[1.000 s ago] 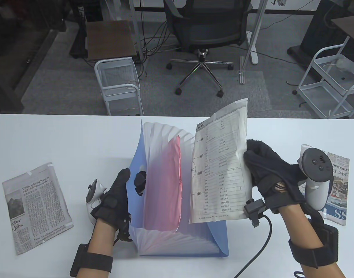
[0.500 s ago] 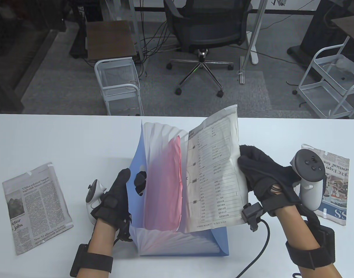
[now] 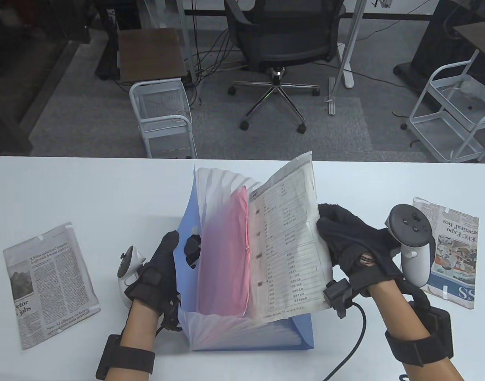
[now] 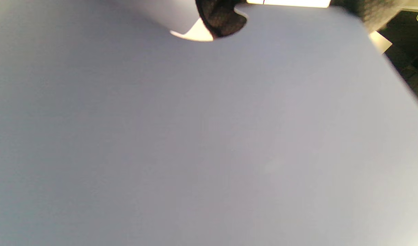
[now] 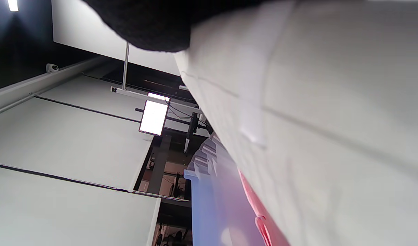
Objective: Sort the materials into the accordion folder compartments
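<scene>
**A:** Where's the sheet now?

**B:** My right hand (image 3: 347, 246) grips the sheet (image 3: 288, 246) by its right edge, fingers curled round it. Over the last second I've swung it left and tipped it over. It was well out over the folder's right side; now its left edge sits just beside the pink paper (image 3: 226, 254), above the pleats.

**A:** And the folder?

**B:** The folder (image 3: 301, 329) stands fanned open mid-worktop. My left hand (image 3: 159, 266) holds the blue front flap, a fingertip showing through the cut-out, and it hasn't shifted at all. The left wrist view is nearly all blue flap, so that matches.

**A:** Is the sheet inside a compartment yet?

**B:** I'd say not quite. Its bottom edge looks level with the pleat tops near the front, but I can't tell from above which slot it lines up with, or whether the corner has entered one. The right wrist view only shows the sheet's back with pink below it.

**A:** So what's left?

**B:** By my reckoning, lower this sheet into a slot right of the pink one. Then two newspapers wait: one left (image 3: 50, 283), one right (image 3: 454, 254) on the worktop (image 3: 107, 186).
</scene>
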Demonstrator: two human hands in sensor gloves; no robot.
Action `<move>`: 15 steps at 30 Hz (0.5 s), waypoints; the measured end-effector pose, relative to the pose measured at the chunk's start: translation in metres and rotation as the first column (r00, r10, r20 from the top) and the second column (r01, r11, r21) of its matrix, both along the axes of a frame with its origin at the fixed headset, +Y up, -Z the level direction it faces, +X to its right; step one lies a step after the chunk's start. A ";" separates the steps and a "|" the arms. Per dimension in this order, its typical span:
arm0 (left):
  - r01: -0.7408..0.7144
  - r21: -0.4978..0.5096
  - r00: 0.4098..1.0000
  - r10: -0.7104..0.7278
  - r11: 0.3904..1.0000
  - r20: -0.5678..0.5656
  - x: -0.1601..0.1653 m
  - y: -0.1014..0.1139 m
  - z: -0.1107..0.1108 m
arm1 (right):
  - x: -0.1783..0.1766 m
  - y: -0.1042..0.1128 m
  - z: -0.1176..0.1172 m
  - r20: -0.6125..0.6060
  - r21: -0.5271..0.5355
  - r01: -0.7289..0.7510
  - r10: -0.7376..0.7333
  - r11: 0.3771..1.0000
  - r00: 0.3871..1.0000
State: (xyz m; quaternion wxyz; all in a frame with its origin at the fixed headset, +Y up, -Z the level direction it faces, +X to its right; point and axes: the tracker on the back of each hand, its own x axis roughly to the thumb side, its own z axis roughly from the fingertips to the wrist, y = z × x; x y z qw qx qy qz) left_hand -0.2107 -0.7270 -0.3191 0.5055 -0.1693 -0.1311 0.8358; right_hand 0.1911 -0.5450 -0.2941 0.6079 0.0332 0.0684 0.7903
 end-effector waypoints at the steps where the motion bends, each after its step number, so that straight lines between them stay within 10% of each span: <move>1: -0.001 0.000 1.000 0.001 1.000 0.000 0.000 0.000 0.000 | -0.002 -0.002 -0.001 -0.011 -0.007 -0.008 0.008 1.000 1.000; 15: 0.002 0.001 1.000 -0.002 1.000 0.003 0.001 -0.001 -0.001 | -0.035 -0.013 -0.015 -0.041 -0.057 -0.385 0.383 0.921 0.923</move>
